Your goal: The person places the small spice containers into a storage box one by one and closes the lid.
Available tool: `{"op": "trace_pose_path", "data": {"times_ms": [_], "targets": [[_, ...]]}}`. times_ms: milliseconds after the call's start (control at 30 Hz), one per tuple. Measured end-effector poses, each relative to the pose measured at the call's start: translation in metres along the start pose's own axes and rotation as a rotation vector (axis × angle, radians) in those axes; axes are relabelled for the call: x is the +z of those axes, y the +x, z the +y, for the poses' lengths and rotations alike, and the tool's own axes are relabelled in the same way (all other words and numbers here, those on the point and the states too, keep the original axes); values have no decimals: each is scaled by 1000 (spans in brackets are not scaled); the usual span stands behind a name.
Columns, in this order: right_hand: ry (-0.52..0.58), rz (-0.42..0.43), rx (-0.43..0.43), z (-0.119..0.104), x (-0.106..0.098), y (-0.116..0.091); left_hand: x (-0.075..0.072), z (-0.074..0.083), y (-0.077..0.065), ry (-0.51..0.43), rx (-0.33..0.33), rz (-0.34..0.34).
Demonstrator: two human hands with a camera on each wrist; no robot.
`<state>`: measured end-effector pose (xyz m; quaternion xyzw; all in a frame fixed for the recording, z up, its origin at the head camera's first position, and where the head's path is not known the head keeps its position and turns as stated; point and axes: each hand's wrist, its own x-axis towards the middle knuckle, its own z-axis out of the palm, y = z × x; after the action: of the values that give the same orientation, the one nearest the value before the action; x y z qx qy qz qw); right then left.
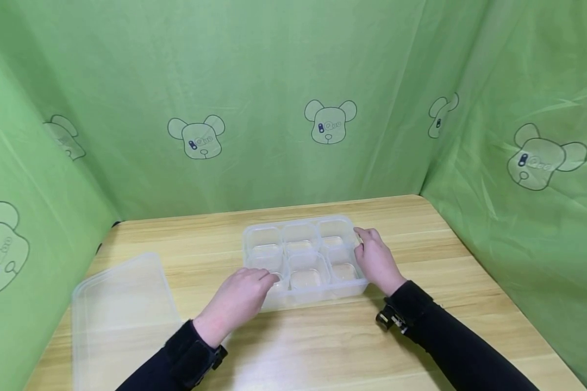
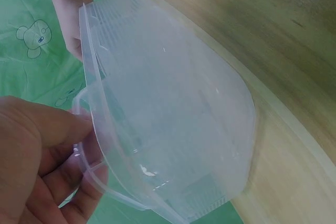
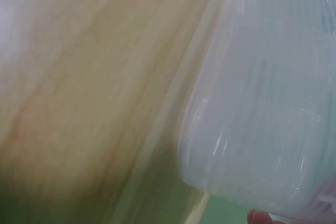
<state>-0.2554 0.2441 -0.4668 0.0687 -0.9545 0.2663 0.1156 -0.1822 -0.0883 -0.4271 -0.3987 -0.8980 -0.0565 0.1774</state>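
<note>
I see the left hand tightly pinching the plastic cup beneath; the right hand grips the box beside it; tilting could jam the cup.

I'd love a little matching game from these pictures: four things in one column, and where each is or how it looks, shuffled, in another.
Column one
1. Left hand
2. Right hand
3. Flat clear lid
4. Green curtain

Column two
A. Lying to the left of the box
B. Printed with bear faces
C. Pinching the rim of a small clear cup
D. At the box's right end

Pairs: 1-C, 2-D, 3-A, 4-B
</note>
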Motion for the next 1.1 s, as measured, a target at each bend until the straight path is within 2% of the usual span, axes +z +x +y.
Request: {"op": "trace_pose_path", "data": {"times_ms": [467, 1100], "targets": [[-2, -5, 3, 0, 0, 0, 2, 1, 0, 10, -16, -76], [5, -12, 7, -1, -1, 0, 6, -3, 0, -76, -35, -92]]}}
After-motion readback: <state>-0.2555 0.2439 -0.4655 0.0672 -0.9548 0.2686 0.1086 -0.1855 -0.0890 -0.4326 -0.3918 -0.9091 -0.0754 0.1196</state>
